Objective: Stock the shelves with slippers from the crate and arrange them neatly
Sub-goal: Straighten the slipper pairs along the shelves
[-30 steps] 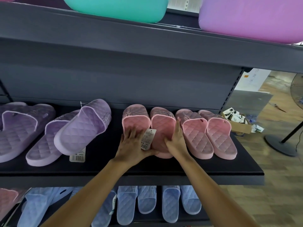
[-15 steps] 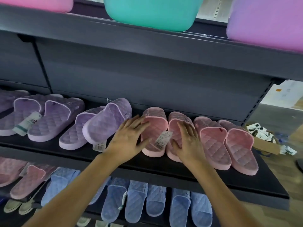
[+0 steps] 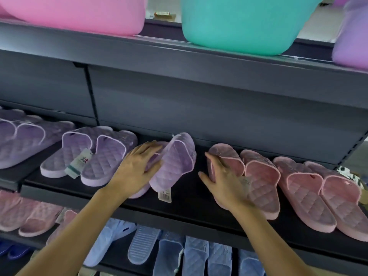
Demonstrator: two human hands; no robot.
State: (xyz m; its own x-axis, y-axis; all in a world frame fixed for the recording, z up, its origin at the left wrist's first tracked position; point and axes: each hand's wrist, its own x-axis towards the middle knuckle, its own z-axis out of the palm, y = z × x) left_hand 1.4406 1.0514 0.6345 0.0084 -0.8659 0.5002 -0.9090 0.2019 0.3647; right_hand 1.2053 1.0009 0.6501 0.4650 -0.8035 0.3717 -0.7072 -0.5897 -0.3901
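Both hands have slid leftward along the dark shelf point(image 3: 189, 208). A bare strip of shelf separates the tilted purple slipper point(image 3: 175, 162) from the pink slippers point(image 3: 260, 176). The left hand point(image 3: 135, 170) lies flat, fingers straight, beside the purple slipper. The right hand point(image 3: 225, 184) lies flat on the leftmost pink edge. A price tag point(image 3: 164, 194) hangs near the shelf front.

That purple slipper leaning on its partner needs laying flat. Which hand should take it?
Left. The left hand rests on the lower purple slipper, beside the tilted purple slipper; the right hand lies on a pink slipper, farther off.
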